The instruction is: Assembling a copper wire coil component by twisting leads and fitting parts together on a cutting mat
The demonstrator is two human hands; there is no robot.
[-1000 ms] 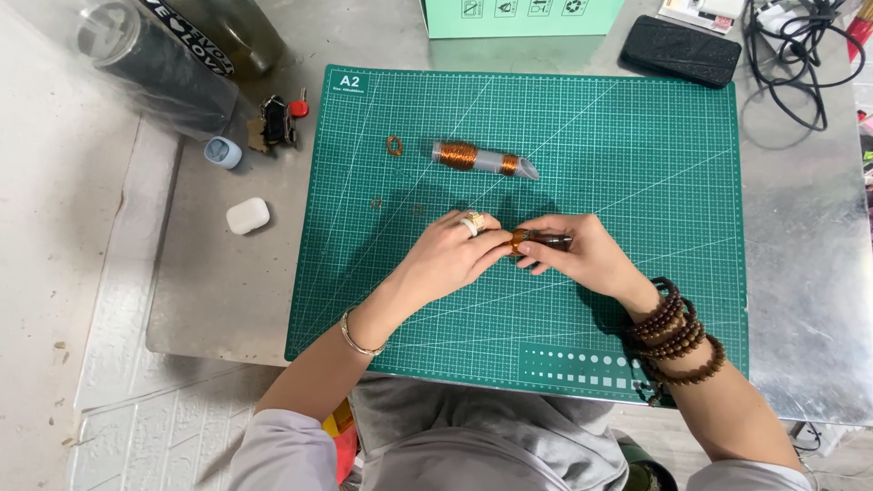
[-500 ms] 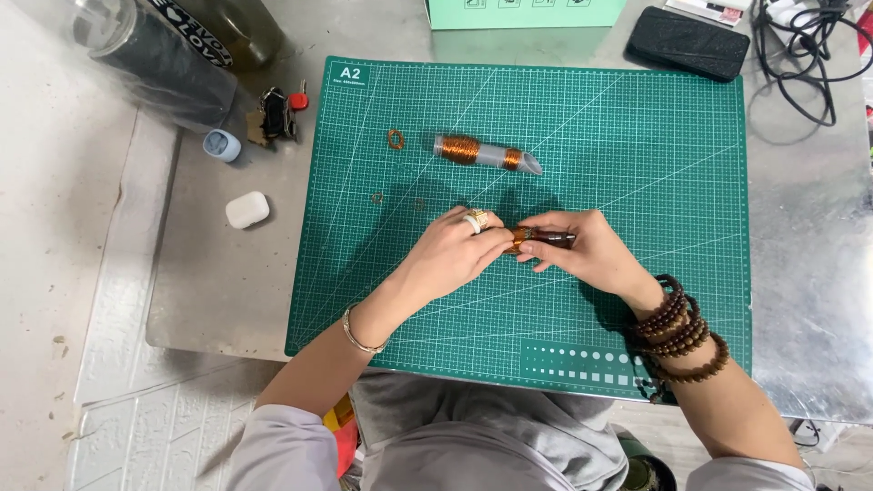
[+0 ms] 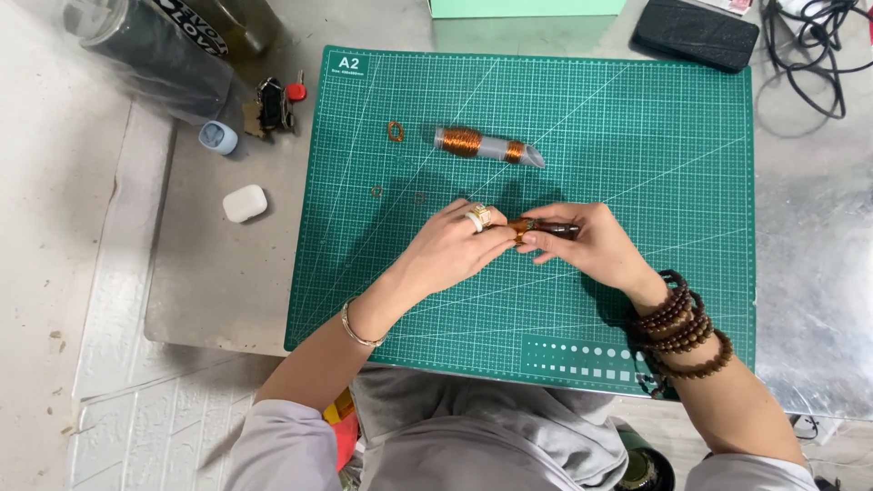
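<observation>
Both hands meet over the middle of the green cutting mat, which lies on a grey counter. The left hand, ring on one finger and a thin bracelet at the wrist, pinches the copper-wound end of a small dark rod with closed fingertips. The right hand, wrist stacked with brown bead bracelets, is closed around the rod's other, darker end. The rod lies roughly level, just above the mat, between the two hands; its middle is partly hidden by fingers.

Farther up the mat, apart from the hands, lies a grey tube wrapped with two bands of copper wire, tilted slightly. Left of it, a small copper wire loop rests on the mat; two fainter small rings lie below it, too small to tell apart.

Off the mat's left edge: a white earbud case, a small pale blue cap, a dark little gadget with a red part, and a dark bottle lying on its side. Upper right: a black pouch and tangled black cables. A mint green box sits at the top edge.
</observation>
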